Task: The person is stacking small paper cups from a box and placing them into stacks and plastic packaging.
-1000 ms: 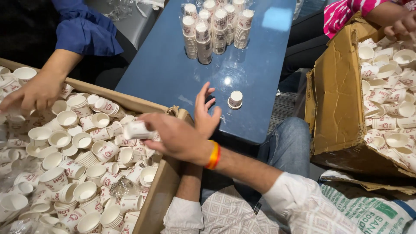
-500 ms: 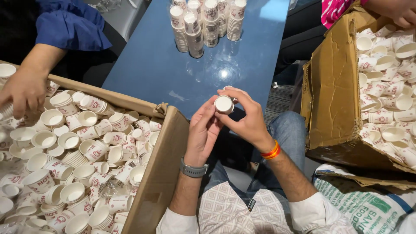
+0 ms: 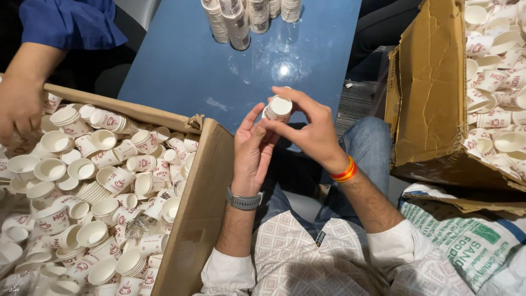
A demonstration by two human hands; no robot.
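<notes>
1. The right hand pinches a small paper cup above the counter's near edge; its mouth tilts toward the camera.
2. The left hand is open, fingertips just beside the cup; the cup box lies to its left.

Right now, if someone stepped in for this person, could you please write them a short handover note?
Right hand: pinching a small white paper cup above the blue table.
Left hand: open, fingertips at the cup's side.
Supply: loose cups fill the cardboard box on the left; a second box of cups stands on the right.
Done: several cup stacks stand at the table's far end.
Left: many loose cups in both boxes.
Another person's hand is in the left box.
</notes>
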